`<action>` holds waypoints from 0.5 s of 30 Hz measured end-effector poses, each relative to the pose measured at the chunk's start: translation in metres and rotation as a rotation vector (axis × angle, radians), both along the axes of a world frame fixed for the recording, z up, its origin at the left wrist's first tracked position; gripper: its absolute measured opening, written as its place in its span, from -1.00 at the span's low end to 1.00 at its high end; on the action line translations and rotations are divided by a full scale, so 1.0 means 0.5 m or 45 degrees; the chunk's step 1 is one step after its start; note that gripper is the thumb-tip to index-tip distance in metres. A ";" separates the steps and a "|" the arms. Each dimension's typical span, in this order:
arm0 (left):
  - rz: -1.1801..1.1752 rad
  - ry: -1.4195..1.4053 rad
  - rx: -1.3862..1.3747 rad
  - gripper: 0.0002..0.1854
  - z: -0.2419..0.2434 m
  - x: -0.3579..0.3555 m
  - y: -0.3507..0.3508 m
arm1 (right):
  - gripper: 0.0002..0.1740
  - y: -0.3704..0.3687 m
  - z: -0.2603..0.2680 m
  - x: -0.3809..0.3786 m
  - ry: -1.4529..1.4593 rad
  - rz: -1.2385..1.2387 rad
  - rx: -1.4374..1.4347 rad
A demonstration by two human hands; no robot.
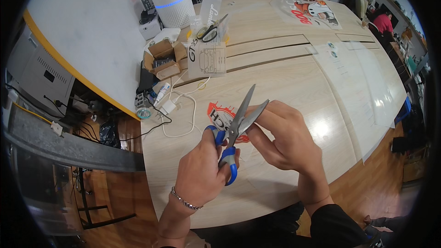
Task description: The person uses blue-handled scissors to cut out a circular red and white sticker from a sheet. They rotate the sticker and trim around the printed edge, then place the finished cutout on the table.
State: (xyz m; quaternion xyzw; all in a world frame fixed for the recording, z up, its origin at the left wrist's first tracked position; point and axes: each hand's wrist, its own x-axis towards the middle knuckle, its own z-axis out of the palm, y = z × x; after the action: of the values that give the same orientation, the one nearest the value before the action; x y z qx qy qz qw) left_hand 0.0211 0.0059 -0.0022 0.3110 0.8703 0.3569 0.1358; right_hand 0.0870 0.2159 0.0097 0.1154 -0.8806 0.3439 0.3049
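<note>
In my left hand is a pair of scissors with blue and grey handles, its blades spread apart and pointing up and to the right. My right hand has its thumb and fingertips at one of the blades; whether they pinch the blade or something thin behind it, I cannot tell. Below the blades shows a clear sheet piece printed with red and black lettering, partly hidden by the scissors and my fingers. A chain bracelet circles my left wrist.
At the back left of the wooden table are a white air purifier, an open cardboard box, black-handled scissors on printed sheets and white cables. Clear film covers the right side. Across the table, a person handles a printed sheet.
</note>
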 end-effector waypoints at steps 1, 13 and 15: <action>-0.012 -0.027 -0.045 -0.58 0.005 -0.001 0.001 | -0.85 0.001 0.000 0.001 0.000 -0.001 -0.003; -0.110 -0.147 0.039 -0.63 -0.006 -0.005 -0.005 | -0.82 0.007 0.005 0.005 -0.024 -0.003 -0.089; -0.150 -0.296 0.063 -0.62 -0.006 -0.011 -0.003 | -0.81 0.003 0.007 0.006 -0.009 -0.018 -0.160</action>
State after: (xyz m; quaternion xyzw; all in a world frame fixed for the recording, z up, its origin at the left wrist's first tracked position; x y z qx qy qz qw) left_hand 0.0154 0.0041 -0.0051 0.3214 0.8199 0.4032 0.2487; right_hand 0.0900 0.2175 0.0134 0.0886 -0.8592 0.3967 0.3107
